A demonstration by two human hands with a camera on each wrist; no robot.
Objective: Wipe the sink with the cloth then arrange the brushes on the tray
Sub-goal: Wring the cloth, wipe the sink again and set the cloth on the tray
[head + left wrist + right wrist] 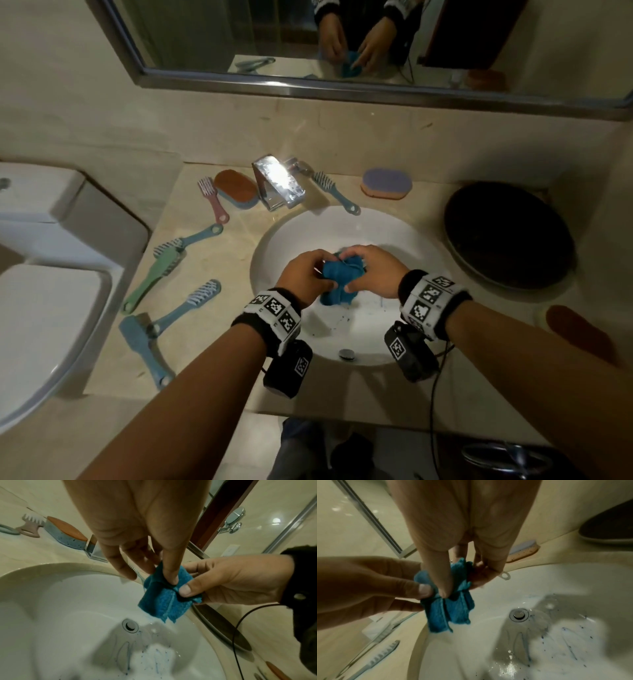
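A bunched blue cloth (pixel 339 279) is being held above the bowl of the white sink (pixel 394 236), gripped from both sides: the left hand (pixel 303 274) is pinching it at 9 o'clock and the right hand (pixel 373 270) at 3 o'clock, thumbs pressed into the folds, so both hands are being kept clamped on the cloth, close together. In the left wrist view the cloth (pixel 164 599) is being pinched between a left fingertip and the right thumb, its lower edge hanging free over the basin. Blue streaks and dark specks are being shown on the wet sink floor near the drain (pixel 518 615). The brushes are lying on the counter (pixel 219 260) at 9 o'clock of the sink: a pink brush (pixel 214 198), a green brush (pixel 154 277) and blue brushes (pixel 185 308), with another blue brush (pixel 335 193) at 12 o'clock beside the faucet (pixel 277 183). The dark round tray (pixel 507 236) is sitting at 3 o'clock. Two sponges are resting at the back of the counter.
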